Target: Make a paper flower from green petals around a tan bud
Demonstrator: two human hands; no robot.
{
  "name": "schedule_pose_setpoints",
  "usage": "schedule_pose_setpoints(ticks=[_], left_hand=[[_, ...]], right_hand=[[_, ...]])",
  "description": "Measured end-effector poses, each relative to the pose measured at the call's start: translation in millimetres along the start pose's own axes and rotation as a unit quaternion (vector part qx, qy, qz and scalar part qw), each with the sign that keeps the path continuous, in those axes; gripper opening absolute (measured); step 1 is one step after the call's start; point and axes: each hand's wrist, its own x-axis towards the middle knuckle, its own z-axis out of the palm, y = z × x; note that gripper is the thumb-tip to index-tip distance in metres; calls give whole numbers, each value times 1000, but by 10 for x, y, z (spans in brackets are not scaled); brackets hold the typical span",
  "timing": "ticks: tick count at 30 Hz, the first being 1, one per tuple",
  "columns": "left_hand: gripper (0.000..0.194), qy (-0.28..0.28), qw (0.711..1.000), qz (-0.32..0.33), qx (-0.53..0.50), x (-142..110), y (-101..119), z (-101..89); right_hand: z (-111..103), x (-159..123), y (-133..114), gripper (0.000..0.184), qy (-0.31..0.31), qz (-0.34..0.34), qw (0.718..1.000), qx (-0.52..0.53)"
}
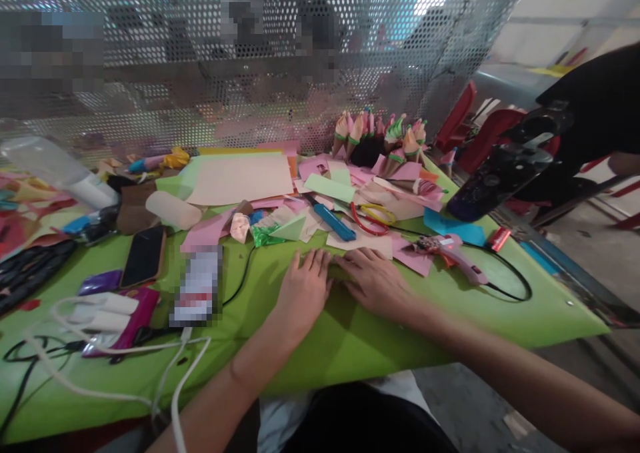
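My left hand (305, 283) rests palm down on the green tabletop (400, 353), its fingers stretched forward and close together. Beside it my right hand (373, 280) also lies low on the table, fingers extended toward the left hand. The fingertips of both nearly meet over a dull green patch; whether this is paper or shadow I cannot tell. Just beyond the fingers lie a blue utility knife (334, 221), red-handled and yellow-handled scissors (370, 221) and paper scraps (367, 243). A pink glue gun (457, 256) lies right of my right hand.
Paper ice-cream cones (395, 136) stand at the back by a perforated metal screen (280, 100). Left are a lit phone (197, 286), a dark phone (144, 256), white cables (100, 390) and a clear bottle (55, 166). A dark bottle (495, 173) stands right, near a person in black (595, 106).
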Motion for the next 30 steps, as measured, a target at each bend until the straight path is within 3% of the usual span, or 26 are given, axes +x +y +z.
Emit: schedule_pose_setpoints(ticks=[24,30], left_hand=[[48,9,1000,14,13,2,-7,55],[48,-11,1000,9,20,43,5,12]], right_hand=[[18,4,0,34,6,-17,1000,-12],[-3,26,0,35,-12,-4,1000,-17]])
